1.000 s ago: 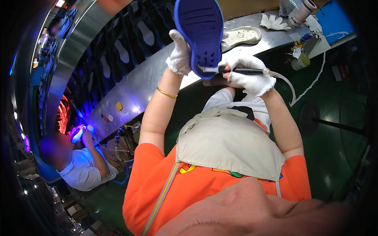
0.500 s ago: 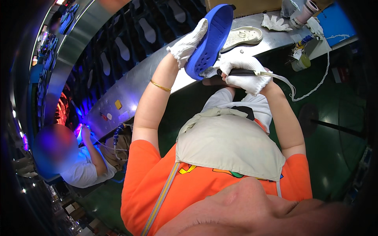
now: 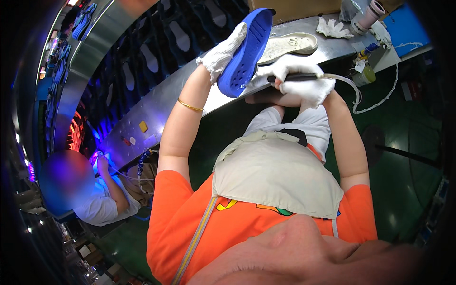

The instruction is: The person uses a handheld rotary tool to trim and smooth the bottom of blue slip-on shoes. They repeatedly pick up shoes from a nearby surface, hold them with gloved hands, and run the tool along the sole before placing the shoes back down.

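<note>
My left hand, in a white glove, grips a blue shoe sole and holds it tilted on edge above the steel bench. My right hand, also gloved in white, is closed around a dark pen-shaped tool with a pale hose trailing from its back end. The tool's tip rests against the lower edge of the blue sole. A gold bangle sits on my left forearm. A beige apron covers my lap.
A white sole lies on the bench behind the blue one. A spare glove, a roll of tape and a small bottle sit at the right end. A seated co-worker works under violet light at the lower left. A conveyor carries several soles.
The blue sole turned from facing me flat to standing on edge, and my left hand shifted up along its side. My right hand with the tool stayed in place.
</note>
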A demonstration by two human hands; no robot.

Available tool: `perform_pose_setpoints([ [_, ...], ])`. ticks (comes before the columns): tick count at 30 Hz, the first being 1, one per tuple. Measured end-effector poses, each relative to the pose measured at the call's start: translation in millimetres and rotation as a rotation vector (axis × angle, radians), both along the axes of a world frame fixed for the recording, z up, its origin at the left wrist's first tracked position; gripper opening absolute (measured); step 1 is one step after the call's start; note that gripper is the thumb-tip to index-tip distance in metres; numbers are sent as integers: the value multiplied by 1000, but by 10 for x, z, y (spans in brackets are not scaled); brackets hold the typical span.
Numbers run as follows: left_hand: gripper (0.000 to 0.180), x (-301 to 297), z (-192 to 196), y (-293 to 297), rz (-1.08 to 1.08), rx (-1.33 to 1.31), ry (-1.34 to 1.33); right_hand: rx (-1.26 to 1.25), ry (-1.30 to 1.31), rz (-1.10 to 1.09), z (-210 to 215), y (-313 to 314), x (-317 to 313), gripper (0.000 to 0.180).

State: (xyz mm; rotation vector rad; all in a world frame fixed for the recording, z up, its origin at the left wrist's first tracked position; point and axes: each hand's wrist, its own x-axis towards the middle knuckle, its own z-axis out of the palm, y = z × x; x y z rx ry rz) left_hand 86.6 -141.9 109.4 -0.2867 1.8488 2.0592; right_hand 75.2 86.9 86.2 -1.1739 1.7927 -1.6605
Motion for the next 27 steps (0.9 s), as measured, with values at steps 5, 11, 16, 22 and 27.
perform_pose_setpoints([
  [5, 75, 23, -30, 0, 23, -49, 97, 47, 226, -151, 52, -23, -44, 13],
  [11, 81, 151, 111, -93, 230, 283, 459, -47, 77, -156, 101, 122, 25, 14],
  [16, 69, 74, -342, -545, -117, 881, 44, -201, -91, -319, -39, 104, 147, 19],
  [22, 50, 433, -650, 123, 171, 918, 106, -268, -279, -432, -116, 10, 249, 19],
  [27, 56, 578, -512, 590, 135, 960, 154, -394, -26, -583, -59, -138, 219, 19],
])
